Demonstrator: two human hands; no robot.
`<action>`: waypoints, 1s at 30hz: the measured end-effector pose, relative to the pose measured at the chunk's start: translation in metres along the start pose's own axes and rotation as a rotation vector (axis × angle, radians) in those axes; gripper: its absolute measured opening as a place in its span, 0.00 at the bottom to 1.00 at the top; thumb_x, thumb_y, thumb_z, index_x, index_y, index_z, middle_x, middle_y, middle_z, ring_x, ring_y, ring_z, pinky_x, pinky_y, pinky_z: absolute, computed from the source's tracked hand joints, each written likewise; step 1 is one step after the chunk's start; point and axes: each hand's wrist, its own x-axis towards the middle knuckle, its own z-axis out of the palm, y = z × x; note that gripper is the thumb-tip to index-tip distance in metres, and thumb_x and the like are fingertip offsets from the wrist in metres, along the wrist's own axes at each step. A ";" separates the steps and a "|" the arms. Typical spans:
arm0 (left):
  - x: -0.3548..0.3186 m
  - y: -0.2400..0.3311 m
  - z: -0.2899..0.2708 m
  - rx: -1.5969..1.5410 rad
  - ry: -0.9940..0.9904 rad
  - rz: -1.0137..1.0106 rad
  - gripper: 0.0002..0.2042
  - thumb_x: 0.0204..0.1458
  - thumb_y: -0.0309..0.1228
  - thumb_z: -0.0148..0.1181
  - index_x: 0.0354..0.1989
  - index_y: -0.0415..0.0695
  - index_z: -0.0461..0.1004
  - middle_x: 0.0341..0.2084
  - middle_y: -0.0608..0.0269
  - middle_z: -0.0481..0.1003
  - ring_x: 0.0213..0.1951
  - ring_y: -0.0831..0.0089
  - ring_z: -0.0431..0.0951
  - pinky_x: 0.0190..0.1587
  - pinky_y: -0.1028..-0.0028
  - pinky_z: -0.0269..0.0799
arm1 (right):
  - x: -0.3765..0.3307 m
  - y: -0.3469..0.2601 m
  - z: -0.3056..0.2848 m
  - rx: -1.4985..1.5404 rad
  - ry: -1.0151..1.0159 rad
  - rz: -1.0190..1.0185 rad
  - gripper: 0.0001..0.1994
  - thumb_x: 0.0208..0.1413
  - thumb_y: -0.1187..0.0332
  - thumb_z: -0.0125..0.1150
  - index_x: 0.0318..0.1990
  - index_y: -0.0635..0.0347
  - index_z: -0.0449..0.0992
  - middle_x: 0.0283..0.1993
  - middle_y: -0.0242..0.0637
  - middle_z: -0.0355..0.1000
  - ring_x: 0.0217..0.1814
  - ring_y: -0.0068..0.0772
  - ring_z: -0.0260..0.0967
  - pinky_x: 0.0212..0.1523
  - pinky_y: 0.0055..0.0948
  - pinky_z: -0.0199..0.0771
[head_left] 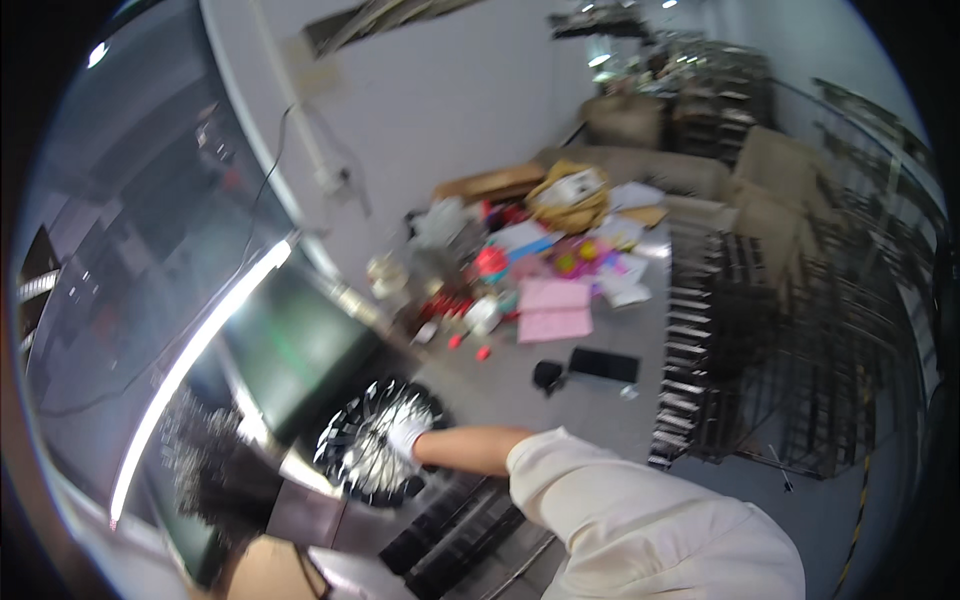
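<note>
Right hand (405,440) at round black-and-silver, apparently metal spoked wheel (368,455).
It lies beneath and left of the white-gloved fingers (397,432) (closure blurred, cannot tell); likely stiff, light, best held by the rim.

Just beyond the grip (406,434), bare table (478,388) is left free; farther out, passage is obstructed by 2 red bits (484,353).

Note blur over the white-covered right hand (406,437), leaving grip on the round spoked part (365,450) indeterminate. Observe white sleeve (670,530) cut off by lower edge. Treat dark racks (810,390) at right as smeared, small red pieces (483,353) as unidentifiable.
</note>
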 end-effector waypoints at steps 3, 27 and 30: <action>0.011 0.015 -0.026 -0.003 0.037 -0.053 0.19 0.63 0.42 0.59 0.58 0.45 0.78 0.46 0.46 0.80 0.47 0.54 0.81 0.49 0.62 0.77 | -0.042 0.009 -0.061 0.185 0.263 0.119 0.21 0.63 0.61 0.52 0.58 0.63 0.76 0.46 0.48 0.82 0.49 0.53 0.81 0.47 0.49 0.81; 0.097 0.155 -0.163 -1.310 0.783 0.167 0.32 0.55 0.38 0.70 0.66 0.42 0.67 0.52 0.49 0.78 0.52 0.58 0.79 0.58 0.65 0.73 | -0.473 -0.049 -0.176 0.504 1.202 -0.550 0.30 0.64 0.73 0.55 0.74 0.55 0.61 0.61 0.52 0.73 0.57 0.51 0.75 0.59 0.40 0.75; 0.099 0.160 -0.166 -1.314 0.806 0.201 0.32 0.54 0.38 0.71 0.66 0.43 0.67 0.52 0.50 0.78 0.51 0.59 0.80 0.56 0.65 0.74 | -0.462 -0.035 -0.154 0.695 0.698 -0.438 0.27 0.65 0.73 0.53 0.72 0.58 0.63 0.65 0.54 0.69 0.60 0.51 0.73 0.59 0.41 0.75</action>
